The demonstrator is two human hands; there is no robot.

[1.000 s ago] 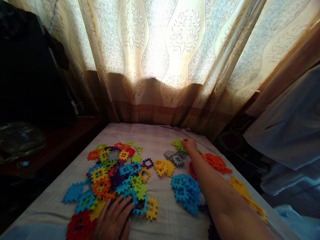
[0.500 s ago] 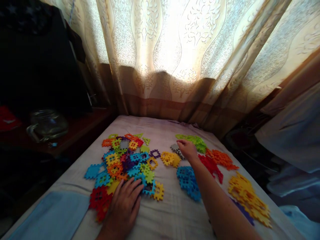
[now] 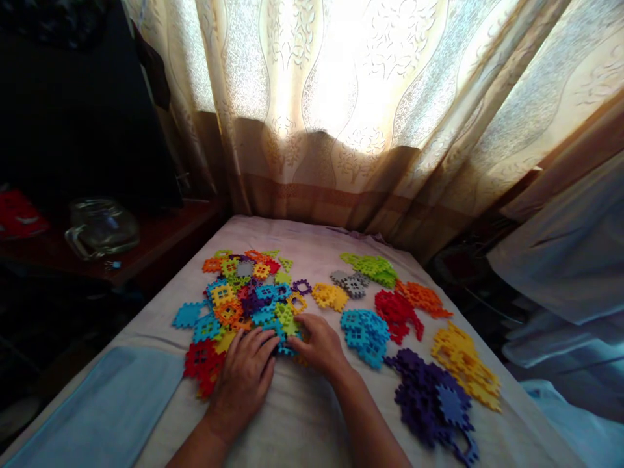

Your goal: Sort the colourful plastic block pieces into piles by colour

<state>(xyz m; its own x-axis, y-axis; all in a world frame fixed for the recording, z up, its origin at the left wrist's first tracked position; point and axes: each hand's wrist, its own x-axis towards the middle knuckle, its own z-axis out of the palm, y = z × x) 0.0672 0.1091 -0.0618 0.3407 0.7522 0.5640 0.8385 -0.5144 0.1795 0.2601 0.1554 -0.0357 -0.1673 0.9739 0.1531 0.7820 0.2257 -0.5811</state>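
Mixed plastic pieces with toothed edges lie in a heap [image 3: 253, 299] on the left of the pale sheet. My left hand [image 3: 248, 367] rests spread on the heap's near edge, beside red pieces [image 3: 202, 364]. At the heap's right edge is my right hand [image 3: 316, 341], fingers apart, touching green and blue pieces. To the right, pieces lie in single-colour piles: yellow [image 3: 330, 296], grey [image 3: 353, 283], light green [image 3: 375, 268], blue [image 3: 364, 335], red [image 3: 396, 312], orange [image 3: 423, 299], a larger yellow one [image 3: 465, 364] and dark purple [image 3: 429, 396].
A folded light blue cloth [image 3: 107, 403] lies at the front left of the sheet [image 3: 312, 416]. Past the left edge, a glass jug [image 3: 102, 227] stands on a dark red table [image 3: 160, 240]. Patterned curtains [image 3: 312, 156] hang behind.
My right hand has come back from the grey pile to the mixed heap, uncovering the grey and purple piles. My left hand stays on the heap. The view has shifted slightly.
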